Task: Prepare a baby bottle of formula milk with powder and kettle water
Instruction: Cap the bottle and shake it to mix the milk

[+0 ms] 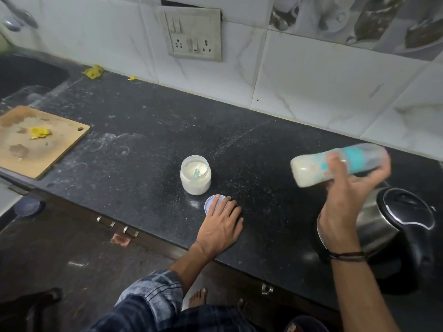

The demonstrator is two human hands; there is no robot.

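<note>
teal-banded baby bottle (pixel 311 170) held sideways in right hand (pixel 345 207) grip, left hand (pixel 223 226) flat on lid (pixel 211 203)

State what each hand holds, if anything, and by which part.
The right hand grips the baby bottle around its middle, with the bottle tipped sideways. The left hand holds nothing; it rests flat on the jar lid.
</note>
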